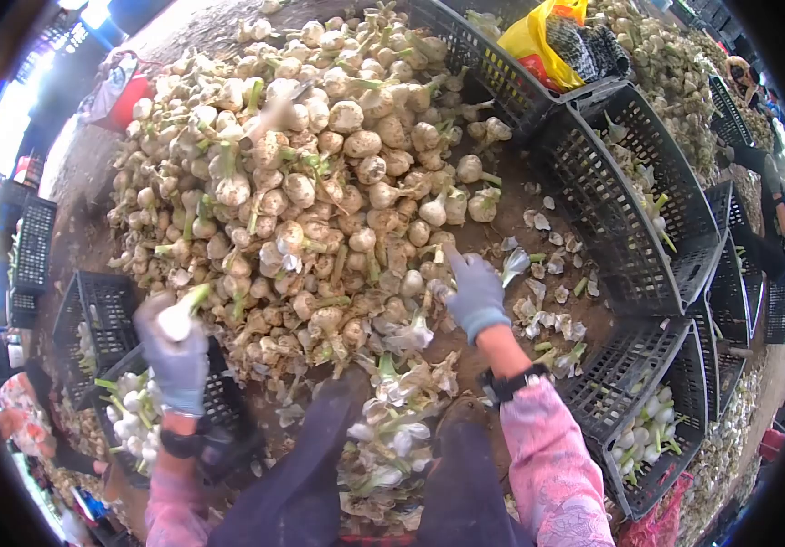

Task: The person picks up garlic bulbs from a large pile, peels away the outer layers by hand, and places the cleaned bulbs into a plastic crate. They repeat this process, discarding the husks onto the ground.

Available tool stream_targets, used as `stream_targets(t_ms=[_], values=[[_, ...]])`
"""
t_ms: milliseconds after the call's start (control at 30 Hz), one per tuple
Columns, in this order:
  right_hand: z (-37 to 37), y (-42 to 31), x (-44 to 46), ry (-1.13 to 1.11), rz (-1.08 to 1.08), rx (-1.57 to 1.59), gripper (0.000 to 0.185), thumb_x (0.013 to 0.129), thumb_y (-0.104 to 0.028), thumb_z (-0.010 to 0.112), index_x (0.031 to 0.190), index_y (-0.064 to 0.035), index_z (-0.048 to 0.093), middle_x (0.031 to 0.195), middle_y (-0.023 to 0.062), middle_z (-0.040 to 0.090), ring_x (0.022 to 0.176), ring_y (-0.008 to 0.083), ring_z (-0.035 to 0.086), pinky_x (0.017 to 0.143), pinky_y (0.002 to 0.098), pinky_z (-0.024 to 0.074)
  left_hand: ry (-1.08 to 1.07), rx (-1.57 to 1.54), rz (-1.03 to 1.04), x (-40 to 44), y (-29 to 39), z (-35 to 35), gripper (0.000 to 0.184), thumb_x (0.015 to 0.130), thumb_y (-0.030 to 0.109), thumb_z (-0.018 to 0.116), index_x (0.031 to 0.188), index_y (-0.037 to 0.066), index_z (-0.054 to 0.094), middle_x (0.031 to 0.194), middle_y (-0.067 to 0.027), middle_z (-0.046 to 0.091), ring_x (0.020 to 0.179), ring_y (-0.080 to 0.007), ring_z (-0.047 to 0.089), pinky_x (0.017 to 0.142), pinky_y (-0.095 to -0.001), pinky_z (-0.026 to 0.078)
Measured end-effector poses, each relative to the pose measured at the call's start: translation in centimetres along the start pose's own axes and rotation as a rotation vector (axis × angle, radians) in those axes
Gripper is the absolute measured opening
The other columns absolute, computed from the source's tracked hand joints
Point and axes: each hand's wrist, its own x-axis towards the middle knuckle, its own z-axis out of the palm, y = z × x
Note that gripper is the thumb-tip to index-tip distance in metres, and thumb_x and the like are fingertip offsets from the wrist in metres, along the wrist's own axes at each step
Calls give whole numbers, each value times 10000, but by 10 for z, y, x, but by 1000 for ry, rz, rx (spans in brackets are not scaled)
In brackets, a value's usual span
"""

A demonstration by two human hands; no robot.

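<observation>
My left hand (172, 360), in a grey glove, is closed around a clean white garlic bulb (176, 321) with a short green stem. It is over the near left, above a black crate (219, 392) that has white bulbs (134, 419) inside. My right hand (475, 294), gloved the same way, reaches to the right edge of a large heap of soil-stained garlic bulbs (320, 164). Its forefinger and thumb are spread, and nothing shows between them. The fingertips are close to bulbs at the heap's edge; whether they touch is unclear.
Peeled garlic skins (402, 438) lie between my legs, with more scraps on the right. Black crates stand along the right, one crate (639, 410) holding white bulbs. A yellow bag (543, 41) sits at the back. Another person's patterned sleeve (23, 415) shows at far left.
</observation>
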Motion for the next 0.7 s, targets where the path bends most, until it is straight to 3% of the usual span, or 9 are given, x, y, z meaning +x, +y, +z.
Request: stream_targets(t_ms=[100, 200, 333, 433, 500, 533, 567, 633, 700], values=[[19, -5, 27, 7, -21, -30, 475, 824, -265, 714, 1280, -193, 601, 1112, 142, 638, 1017, 332, 637, 870, 437, 503, 169, 508, 10, -4, -91, -91, 464, 784, 9, 651, 1220, 2, 493, 1155, -180, 546, 1044, -319, 578, 944, -403, 464], [30, 16, 31, 194, -22, 253, 368, 860, -226, 679, 1221, -156, 648, 999, 133, 687, 984, 290, 662, 882, 389, 503, -87, 845, -186, -55, -189, -183, 526, 803, 81, 672, 1272, -40, 466, 1224, -226, 533, 1171, -391, 524, 1013, -422, 415], [9, 19, -17, 214, -34, 881, 282, 944, -200, 604, 1192, -71, 645, 1057, 112, 701, 959, 234, 671, 829, 339, 529, -271, 916, -542, -72, -178, -207, 574, 839, 104, 667, 1339, -51, 431, 1271, -226, 525, 1205, -373, 511, 1036, -400, 402], [-44, -21, -61, -17, 242, 1329, 276, 975, -187, 592, 1187, -16, 636, 1104, 95, 695, 961, 162, 669, 782, 290, 552, -6, 460, -296, -52, -139, -170, 510, 873, 92, 639, 1329, -37, 452, 1254, -181, 537, 1187, -302, 518, 1029, -369, 399], [5, -6, -79, 84, 132, 971, 372, 887, -203, 671, 1192, 6, 632, 1127, 161, 679, 1016, 243, 657, 874, 340, 517, -157, 95, -254, -21, -57, -101, 441, 890, 61, 612, 1304, -24, 484, 1205, -113, 535, 1149, -218, 506, 1009, -330, 396], [33, 2, -90, 159, 81, 747, 427, 843, -212, 711, 1194, 17, 630, 1139, 194, 671, 1043, 284, 651, 920, 365, 499, -309, -213, -408, -12, -23, -69, 423, 868, 27, 595, 1281, -6, 508, 1150, -58, 523, 1038, -158, 521, 929, -289, 429], [54, 4, -95, 183, 54, 660, 484, 800, -220, 751, 1196, 28, 627, 1151, 227, 663, 1070, 325, 645, 965, 390, 482, -397, -195, -60, -12, -20, -33, 447, 842, 17, 586, 1280, 17, 502, 1080, -25, 519, 916, -112, 514, 814, -249, 452], [54, -3, -106, 62, 116, 1137, 269, 869, -165, 680, 1093, -18, 660, 1019, 155, 690, 913, 211, 643, 854, 332, 491, -668, -419, -234, -11, 60, 25, 447, 810, 18, 589, 1251, 35, 512, 1033, -11, 523, 868, -87, 504, 748, -223, 448], [51, 2, -121, 25, 180, 1231, 219, 903, -150, 643, 1089, -35, 657, 957, 94, 686, 853, 162, 610, 815, 312, 485, -955, -631, -211, -13, 154, 67, 403, 792, 14, 604, 1189, 34, 538, 1023, -30, 535, 806, -92, 524, 674, -223, 464]])
